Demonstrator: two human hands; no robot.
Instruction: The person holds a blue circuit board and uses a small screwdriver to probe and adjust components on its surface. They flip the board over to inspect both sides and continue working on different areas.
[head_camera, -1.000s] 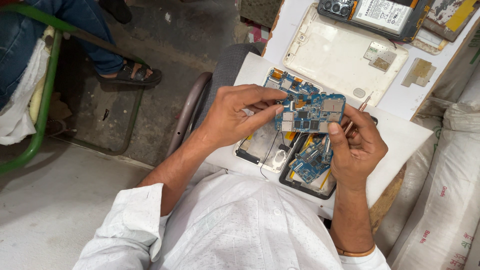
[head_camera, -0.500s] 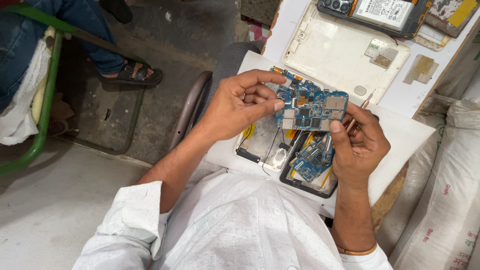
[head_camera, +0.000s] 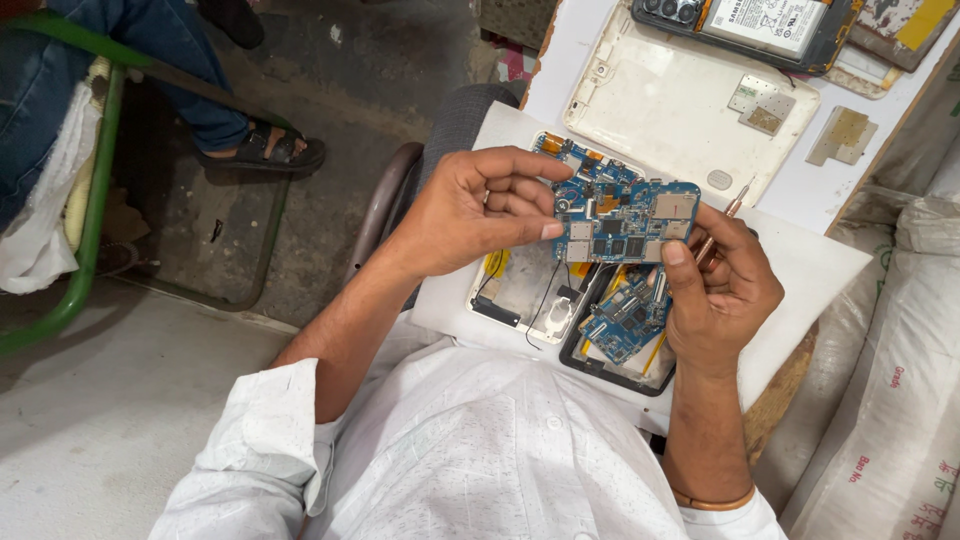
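I hold a blue circuit board (head_camera: 625, 222) up between both hands over a white worktop (head_camera: 815, 275). My left hand (head_camera: 475, 210) pinches the board's left edge with fingertips. My right hand (head_camera: 718, 290) grips its right lower edge with the thumb, and a thin metal tool (head_camera: 722, 222) is tucked in the same hand. Below the board lie two opened phone frames (head_camera: 560, 305) with another blue board (head_camera: 622, 322) inside one.
A white phone back cover (head_camera: 670, 100) lies farther up the worktop, with a dark opened phone (head_camera: 750, 30) and small metal shields (head_camera: 845, 130) beyond. White sacks (head_camera: 890, 380) stand at right. A green chair frame (head_camera: 90, 200) and another person's sandalled foot (head_camera: 260, 150) are at left.
My left hand has shifted from lying over the board's top to pinching its left edge, fingers curled. The board stays held at about the same spot.
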